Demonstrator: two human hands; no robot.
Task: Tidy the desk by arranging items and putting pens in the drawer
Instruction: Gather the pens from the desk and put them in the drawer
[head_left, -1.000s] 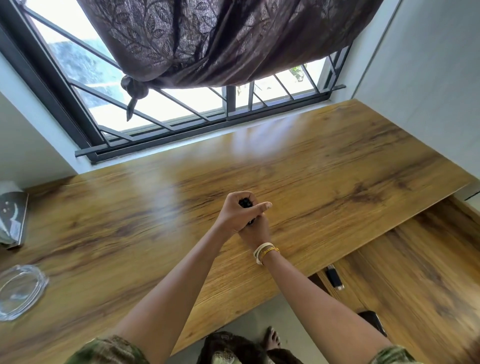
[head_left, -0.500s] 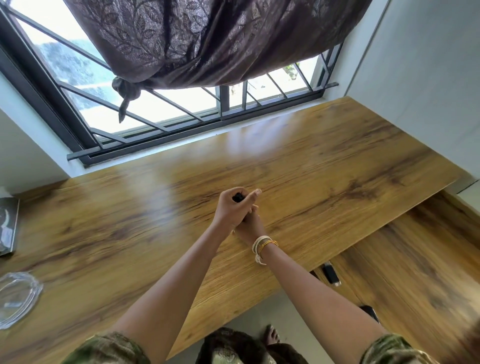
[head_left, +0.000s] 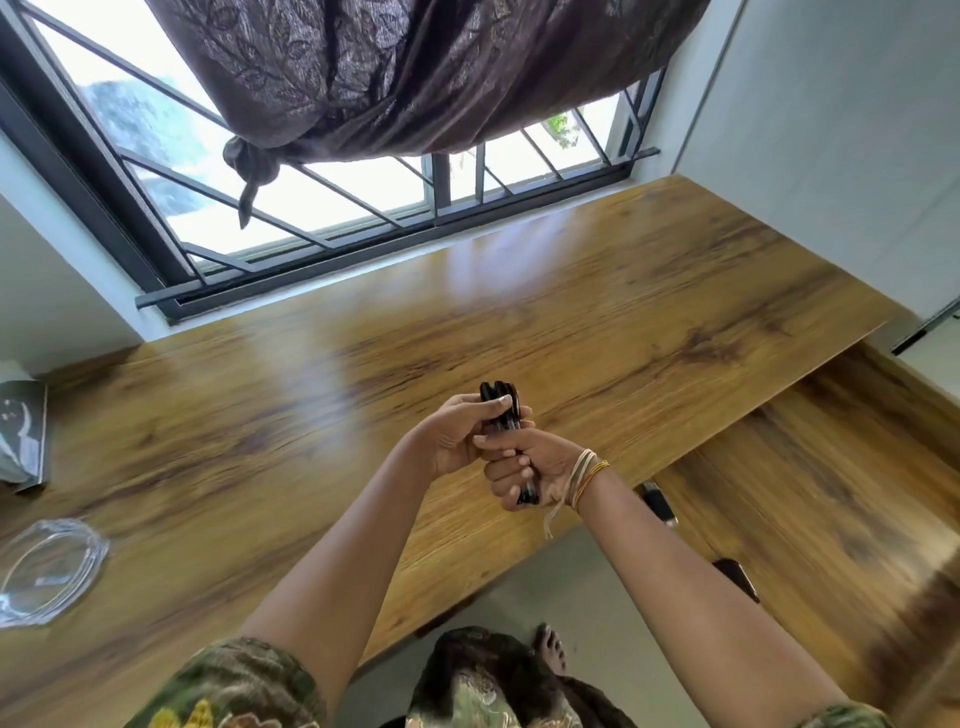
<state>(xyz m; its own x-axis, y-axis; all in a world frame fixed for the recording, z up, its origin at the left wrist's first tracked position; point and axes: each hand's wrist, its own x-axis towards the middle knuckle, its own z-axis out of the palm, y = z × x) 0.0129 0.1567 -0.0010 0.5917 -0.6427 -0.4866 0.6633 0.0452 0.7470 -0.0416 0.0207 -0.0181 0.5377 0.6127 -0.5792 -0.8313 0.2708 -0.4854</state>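
Observation:
A bundle of several black pens (head_left: 500, 396) stands upright above the wooden desk (head_left: 597, 332), near its front edge. My left hand (head_left: 456, 434) grips the upper part of the bundle, fingers wrapped round it. My right hand (head_left: 524, 470), with thread bracelets at the wrist, grips the lower part; the pen tips poke out below its fingers. The middle of the bundle is hidden by both hands. A lower wooden surface (head_left: 810, 483) lies to the right, below the desk's edge.
A clear glass dish (head_left: 49, 569) sits at the desk's left front. A grey book or box (head_left: 23, 431) lies at the far left. Two small dark objects (head_left: 658, 503) (head_left: 736, 578) lie on the lower surface. A knotted curtain (head_left: 395, 78) hangs over the barred window.
Both hands lifted the pen bundle slightly and rotated, so more of the pens' tops and tips shows. The view shifted a little.

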